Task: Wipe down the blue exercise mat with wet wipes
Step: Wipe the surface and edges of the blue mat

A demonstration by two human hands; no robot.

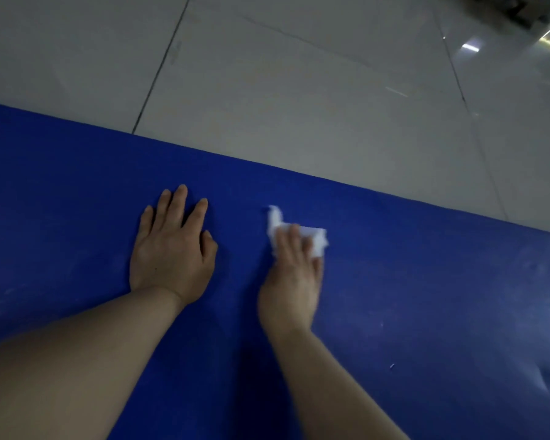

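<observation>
The blue exercise mat (410,281) fills the lower half of the view, its far edge running diagonally from upper left to lower right. My left hand (172,249) lies flat on the mat with fingers spread and straight. To its right, my right hand (294,274) presses a crumpled white wet wipe (315,238) against the mat, fingers laid over it; the wipe sticks out beyond the fingertips. The right hand is slightly blurred.
Beyond the mat's far edge lies a grey tiled floor (299,90) with dark grout lines. Something dark and shiny (527,14) sits at the top right corner. The mat shows faint scuffs and a dent at the lower right.
</observation>
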